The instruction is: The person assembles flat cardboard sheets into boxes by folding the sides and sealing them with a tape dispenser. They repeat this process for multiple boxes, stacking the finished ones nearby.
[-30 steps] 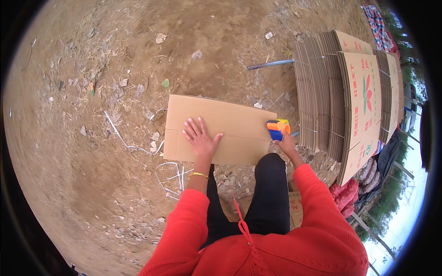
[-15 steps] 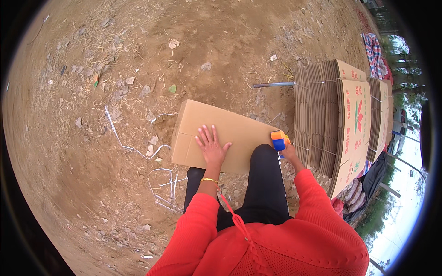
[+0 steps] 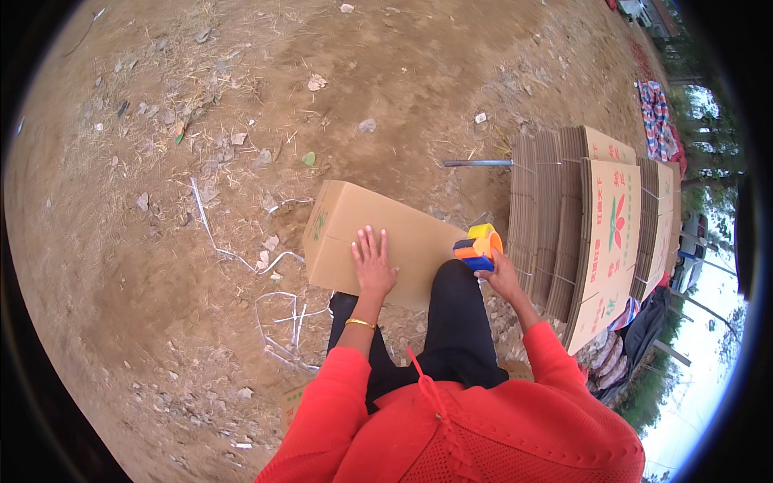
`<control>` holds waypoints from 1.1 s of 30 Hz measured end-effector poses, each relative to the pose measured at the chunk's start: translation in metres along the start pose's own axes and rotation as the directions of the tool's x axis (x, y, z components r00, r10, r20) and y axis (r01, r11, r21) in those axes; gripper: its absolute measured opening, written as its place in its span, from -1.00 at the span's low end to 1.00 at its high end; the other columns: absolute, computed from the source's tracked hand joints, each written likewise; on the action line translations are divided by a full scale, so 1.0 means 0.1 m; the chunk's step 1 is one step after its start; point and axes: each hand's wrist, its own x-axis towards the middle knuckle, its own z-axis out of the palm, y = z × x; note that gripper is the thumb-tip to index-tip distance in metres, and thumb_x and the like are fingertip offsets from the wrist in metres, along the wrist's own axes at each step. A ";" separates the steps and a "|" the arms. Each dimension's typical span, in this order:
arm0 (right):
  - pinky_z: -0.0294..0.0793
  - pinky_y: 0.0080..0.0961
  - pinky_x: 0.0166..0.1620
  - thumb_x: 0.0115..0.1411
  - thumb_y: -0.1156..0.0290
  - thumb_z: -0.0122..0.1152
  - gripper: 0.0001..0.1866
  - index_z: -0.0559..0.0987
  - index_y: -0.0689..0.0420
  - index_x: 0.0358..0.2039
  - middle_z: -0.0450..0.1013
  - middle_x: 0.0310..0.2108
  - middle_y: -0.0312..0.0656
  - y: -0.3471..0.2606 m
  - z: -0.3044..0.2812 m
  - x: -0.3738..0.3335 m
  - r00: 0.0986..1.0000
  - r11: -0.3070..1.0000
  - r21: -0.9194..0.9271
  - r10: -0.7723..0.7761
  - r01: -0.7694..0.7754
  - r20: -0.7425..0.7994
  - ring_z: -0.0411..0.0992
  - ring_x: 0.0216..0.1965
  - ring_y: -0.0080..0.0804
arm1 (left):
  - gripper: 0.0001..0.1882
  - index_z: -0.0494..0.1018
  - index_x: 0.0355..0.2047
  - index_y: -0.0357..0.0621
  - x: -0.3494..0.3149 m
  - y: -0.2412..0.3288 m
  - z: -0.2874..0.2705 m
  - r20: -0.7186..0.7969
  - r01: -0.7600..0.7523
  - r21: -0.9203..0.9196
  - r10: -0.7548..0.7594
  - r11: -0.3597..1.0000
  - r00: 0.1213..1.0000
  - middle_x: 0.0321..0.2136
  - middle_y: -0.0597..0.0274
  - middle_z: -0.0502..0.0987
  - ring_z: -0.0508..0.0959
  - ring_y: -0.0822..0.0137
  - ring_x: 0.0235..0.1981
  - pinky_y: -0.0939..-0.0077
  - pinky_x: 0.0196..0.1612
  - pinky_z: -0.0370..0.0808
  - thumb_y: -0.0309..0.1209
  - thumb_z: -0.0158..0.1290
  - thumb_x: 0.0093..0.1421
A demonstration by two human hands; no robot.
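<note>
A brown cardboard box (image 3: 411, 233) lies in front of my knees, its right end against my right knee. My left hand (image 3: 374, 262) rests flat on its upper face, fingers stretched out. At the box's right end my right hand (image 3: 501, 276) grips a tape dispenser (image 3: 477, 248) with orange, yellow and blue parts. The dispenser stands at the box's right edge, by my knee; whether it touches the cardboard I cannot tell.
Tied stacks of flattened cartons (image 3: 547, 217) stand close on my right, with a metal bar (image 3: 477, 163) jutting out beside them. Loose white strapping (image 3: 282, 322) lies on the ground to my left. Straw and dry leaves are scattered over the dirt (image 3: 201, 266).
My right hand has turned and lifted the tape dispenser slightly, so more of its yellow and orange parts show. The box has tilted a little, showing a green print on its left end.
</note>
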 end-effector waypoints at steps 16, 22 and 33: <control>0.32 -0.15 -0.09 -0.21 0.32 0.46 -0.48 0.40 0.20 -0.27 0.42 -0.33 0.05 -1.16 0.12 0.19 0.900 0.962 0.052 -0.269 0.268 0.342 0.36 -0.18 0.09 | -0.77 0.55 -0.18 -0.24 -0.10 -0.06 -0.70 -0.078 -0.099 -0.984 0.138 0.150 0.987 -0.27 0.17 0.59 0.56 0.40 -0.22 0.47 -0.08 0.45 -0.43 0.11 0.17; 0.33 -0.15 -0.11 -0.22 0.32 0.46 -0.47 0.41 0.21 -0.25 0.42 -0.32 0.04 -1.25 0.17 0.22 0.876 0.955 0.106 -0.296 0.277 0.382 0.38 -0.20 0.08 | -0.84 0.55 -0.25 -0.27 -0.10 -0.14 -0.67 -0.076 -0.104 -0.978 0.158 0.180 0.984 -0.36 0.27 0.57 0.52 0.50 -0.29 0.55 -0.16 0.47 -0.45 0.08 0.22; 0.35 -0.25 -0.13 -0.18 0.30 0.44 -0.50 0.45 0.23 -0.25 0.43 -0.35 0.00 -1.27 0.19 0.30 0.841 0.954 0.073 -0.291 0.291 0.455 0.40 -0.25 -0.04 | -0.92 0.46 -0.37 -0.22 -0.15 -0.24 -0.69 -0.038 -0.035 -0.999 0.088 -0.034 0.995 -0.46 0.36 0.51 0.47 0.58 -0.37 0.64 -0.24 0.45 -0.47 0.08 0.22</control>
